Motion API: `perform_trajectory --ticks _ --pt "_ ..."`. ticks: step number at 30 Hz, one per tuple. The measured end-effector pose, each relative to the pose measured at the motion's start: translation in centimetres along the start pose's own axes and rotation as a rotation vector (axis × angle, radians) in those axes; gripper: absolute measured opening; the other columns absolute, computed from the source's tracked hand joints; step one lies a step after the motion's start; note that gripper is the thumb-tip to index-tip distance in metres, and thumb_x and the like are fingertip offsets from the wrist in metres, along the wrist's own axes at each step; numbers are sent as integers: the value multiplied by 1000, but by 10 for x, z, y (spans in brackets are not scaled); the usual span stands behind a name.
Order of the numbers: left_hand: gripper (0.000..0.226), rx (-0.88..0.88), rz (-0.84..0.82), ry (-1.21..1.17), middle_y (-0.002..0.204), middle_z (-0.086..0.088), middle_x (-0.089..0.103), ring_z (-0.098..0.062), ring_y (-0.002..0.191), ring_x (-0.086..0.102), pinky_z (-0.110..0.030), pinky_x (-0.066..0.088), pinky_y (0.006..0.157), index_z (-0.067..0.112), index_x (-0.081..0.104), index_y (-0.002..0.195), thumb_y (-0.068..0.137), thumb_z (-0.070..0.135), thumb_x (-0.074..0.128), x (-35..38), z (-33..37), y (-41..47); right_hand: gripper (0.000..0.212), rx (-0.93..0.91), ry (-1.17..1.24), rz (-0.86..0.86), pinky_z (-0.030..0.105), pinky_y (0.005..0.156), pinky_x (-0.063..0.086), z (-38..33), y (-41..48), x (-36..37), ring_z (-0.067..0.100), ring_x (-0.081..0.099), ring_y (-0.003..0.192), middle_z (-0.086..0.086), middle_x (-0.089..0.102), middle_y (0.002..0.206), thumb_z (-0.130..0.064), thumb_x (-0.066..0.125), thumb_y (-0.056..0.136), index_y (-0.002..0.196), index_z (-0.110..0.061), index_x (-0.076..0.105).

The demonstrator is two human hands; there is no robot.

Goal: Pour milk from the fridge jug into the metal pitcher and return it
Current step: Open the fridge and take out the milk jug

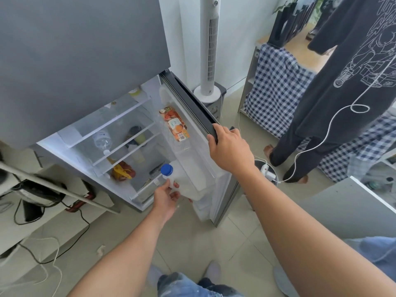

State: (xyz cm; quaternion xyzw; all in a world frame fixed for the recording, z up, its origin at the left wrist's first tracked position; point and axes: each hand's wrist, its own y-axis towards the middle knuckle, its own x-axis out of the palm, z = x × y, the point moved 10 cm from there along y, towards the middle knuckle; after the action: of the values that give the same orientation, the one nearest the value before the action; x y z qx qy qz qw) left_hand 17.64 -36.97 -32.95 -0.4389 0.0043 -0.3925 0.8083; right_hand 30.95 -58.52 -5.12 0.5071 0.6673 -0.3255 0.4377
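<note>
A white milk jug [188, 181] with a blue cap [166, 169] sits in the lower shelf of the open fridge door [192, 108]. My left hand [166, 197] grips the jug's handle side just below the cap. The top edge of the door is held by my right hand [230, 150], fingers curled over it. No metal pitcher is in view.
An orange juice carton [175, 126] stands in the upper door shelf. Inside the fridge [120, 133] lie a water bottle and food. A tower fan [211, 50], another person [334, 99] with a white cable, and a checked cloth stand at the right. Cables lie at the left.
</note>
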Motion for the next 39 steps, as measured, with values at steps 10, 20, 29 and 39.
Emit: perform_trajectory --ticks 10,20,29,39 --pt "25 -64 99 -180 68 3 65 -14 63 51 -28 31 58 20 68 101 113 31 49 -30 -8 -18 42 36 -1 -32 56 96 51 -13 -6 9 40 49 134 5 64 142 -46 32 116 145 -20 49" --pt "36 158 104 174 70 5 64 -12 61 34 -27 24 57 20 66 92 119 32 44 -87 78 -35 49 46 -35 -17 51 93 48 -15 -10 5 36 51 136 5 64 148 -47 33 118 156 -19 46" --pt "55 296 73 611 95 0 62 -16 73 34 -33 33 70 16 68 80 115 49 44 -152 126 -67 64 71 -59 -6 59 107 47 -42 -19 14 41 49 143 11 58 158 -48 30 118 175 -20 24" --pt "72 356 11 597 118 -5 80 -24 112 69 -32 47 90 -2 74 81 113 54 43 -157 152 -106 70 20 -93 -25 59 128 28 -116 -38 52 24 7 171 3 6 185 -35 33 116 177 -15 4"
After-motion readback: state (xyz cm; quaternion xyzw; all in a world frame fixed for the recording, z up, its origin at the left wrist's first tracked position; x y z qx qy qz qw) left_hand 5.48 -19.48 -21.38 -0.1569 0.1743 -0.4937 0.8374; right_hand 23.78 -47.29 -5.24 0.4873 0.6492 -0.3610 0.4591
